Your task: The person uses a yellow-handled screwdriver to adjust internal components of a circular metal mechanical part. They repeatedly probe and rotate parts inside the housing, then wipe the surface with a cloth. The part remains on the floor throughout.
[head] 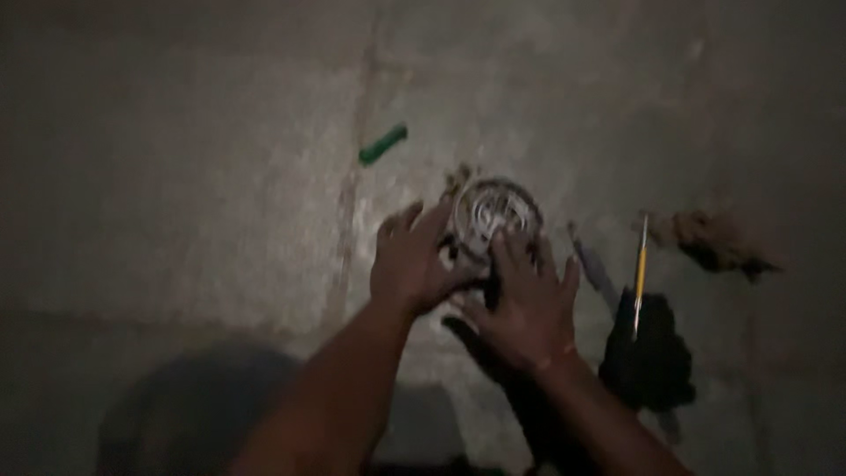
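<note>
Both my hands reach up to a round recessed box [496, 210] in a rough concrete surface; pale coiled wires show inside it. My left hand [412, 261] sits at the box's lower left edge with its fingers spread against the rim. My right hand [525, 300] lies just below the box, fingers apart and pointing up toward the wires. The picture is dim and blurred, so I cannot tell whether either hand pinches a wire.
A green tube stub [382, 144] sticks out of the concrete up and left of the box. A yellow-handled screwdriver [639, 277] hangs to the right, above a dark bundle [649, 361]. A ragged hole [718, 240] breaks the surface further right.
</note>
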The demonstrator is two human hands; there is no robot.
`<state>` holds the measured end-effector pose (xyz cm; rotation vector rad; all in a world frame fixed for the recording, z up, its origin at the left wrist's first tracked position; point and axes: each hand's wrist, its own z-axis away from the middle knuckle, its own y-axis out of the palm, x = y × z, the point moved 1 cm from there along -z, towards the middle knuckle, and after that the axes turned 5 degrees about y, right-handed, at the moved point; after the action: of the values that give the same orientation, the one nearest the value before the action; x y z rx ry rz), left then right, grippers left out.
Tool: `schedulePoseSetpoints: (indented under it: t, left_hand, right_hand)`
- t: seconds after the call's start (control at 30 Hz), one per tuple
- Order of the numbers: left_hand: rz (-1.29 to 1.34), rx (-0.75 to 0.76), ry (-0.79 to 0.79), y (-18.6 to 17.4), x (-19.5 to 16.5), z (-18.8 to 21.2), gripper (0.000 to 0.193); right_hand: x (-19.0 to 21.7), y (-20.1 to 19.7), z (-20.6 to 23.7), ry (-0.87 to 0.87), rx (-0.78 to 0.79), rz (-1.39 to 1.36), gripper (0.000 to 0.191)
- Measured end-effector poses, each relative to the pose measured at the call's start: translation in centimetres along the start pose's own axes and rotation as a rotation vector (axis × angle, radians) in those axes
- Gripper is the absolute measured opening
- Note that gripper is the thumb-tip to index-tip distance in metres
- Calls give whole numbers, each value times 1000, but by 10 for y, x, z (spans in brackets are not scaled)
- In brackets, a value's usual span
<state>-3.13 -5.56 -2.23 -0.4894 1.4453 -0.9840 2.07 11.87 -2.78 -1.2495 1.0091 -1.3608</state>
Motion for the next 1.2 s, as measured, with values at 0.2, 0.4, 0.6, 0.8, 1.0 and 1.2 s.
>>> schedulePoseSetpoints:
  t: [0.2, 0.4, 0.6, 0.8, 1.0, 1.2]
  left_hand:
    - [50, 3, -34, 0, 1, 2, 113]
    - [38, -19, -11, -1, 2, 5, 110]
    - [69, -48, -17, 1, 6, 2, 94]
    - [37, -80, -14, 3, 5, 3, 85]
    - [39, -55, -11, 5, 6, 1, 86]
    - [32, -33, -31, 8, 5, 0, 84]
  right_hand:
    - [-11, 11, -1, -57, -171, -62, 77]
    - [-12, 23, 3, -130, -276, -233, 68]
    - [7, 17, 12, -173, -274, -126, 75]
    - [19, 8, 7, -275, -243, -120, 88]
    - [19, 5, 2, -268, -138, -24, 103]
    - [27, -7, 6, -220, -28, -17, 108]
